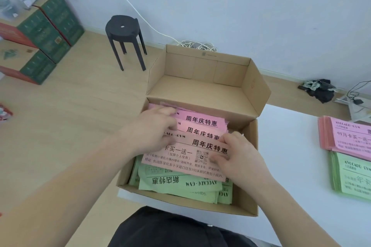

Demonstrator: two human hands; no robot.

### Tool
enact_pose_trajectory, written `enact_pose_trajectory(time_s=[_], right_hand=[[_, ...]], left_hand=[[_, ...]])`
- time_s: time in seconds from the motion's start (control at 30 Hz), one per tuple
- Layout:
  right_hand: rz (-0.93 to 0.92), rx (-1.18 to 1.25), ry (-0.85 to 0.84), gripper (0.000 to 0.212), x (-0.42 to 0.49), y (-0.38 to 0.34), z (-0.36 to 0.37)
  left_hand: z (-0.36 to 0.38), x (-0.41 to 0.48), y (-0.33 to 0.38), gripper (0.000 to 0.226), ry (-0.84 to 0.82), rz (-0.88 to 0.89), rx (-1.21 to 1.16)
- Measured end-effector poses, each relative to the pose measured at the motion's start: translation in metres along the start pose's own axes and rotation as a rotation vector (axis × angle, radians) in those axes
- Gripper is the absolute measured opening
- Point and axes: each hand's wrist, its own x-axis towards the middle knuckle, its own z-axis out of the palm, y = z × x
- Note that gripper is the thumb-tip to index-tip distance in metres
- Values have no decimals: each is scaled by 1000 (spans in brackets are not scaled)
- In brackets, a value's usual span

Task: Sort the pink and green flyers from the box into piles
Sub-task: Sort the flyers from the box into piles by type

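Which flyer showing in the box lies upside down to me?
The big green flyer at the box's near end: its headline reads inverted, while the pink flyers behind it read upright.
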Motion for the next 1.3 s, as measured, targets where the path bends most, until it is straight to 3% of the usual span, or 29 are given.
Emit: enact_pose_trajectory(time_s=[0.13,0.2,0.37,0.47,0.53,0.6,0.73,1.0,1.1,1.2,1.23,1.3], right_hand=[[20,118,18,71,7,1,-1],[32,143,-6,80,11,1,-1],[-67,143,123,44,2,6,1],[-147,183,109,45,-12,10,3],[-190,199,92,47,-19,12,5],[-228,163,95,47,-23,11,6],[-146,346,48,28,-23,12,6],[-404,403,254,52,-42,13,6],[-298,533,269,50,-47,7,8],[-64,936,223,26,-43,-2,0],[-6,1031,234,20,-40,-3,-4],[72,1131,244,16,-37,-5,-10]], left_hand=[[-2,5,0,30,22,19,-52],[-1,1,0,33,74,24,-71],[11,-31,9,39,349,240,-109],[19,-60,13,25,478,284,-72],[24,-75,7,11,498,280,-19],[23,-84,-2,12,477,217,-25],[19,-94,-13,3,469,93,-317],[23,-120,-5,21,571,220,-415],[16,-120,1,25,571,40,-593],[11,-108,5,19,488,-240,-1036],[10,-103,5,11,450,-263,-1160],[9,-95,4,20,356,-275,-1258]])
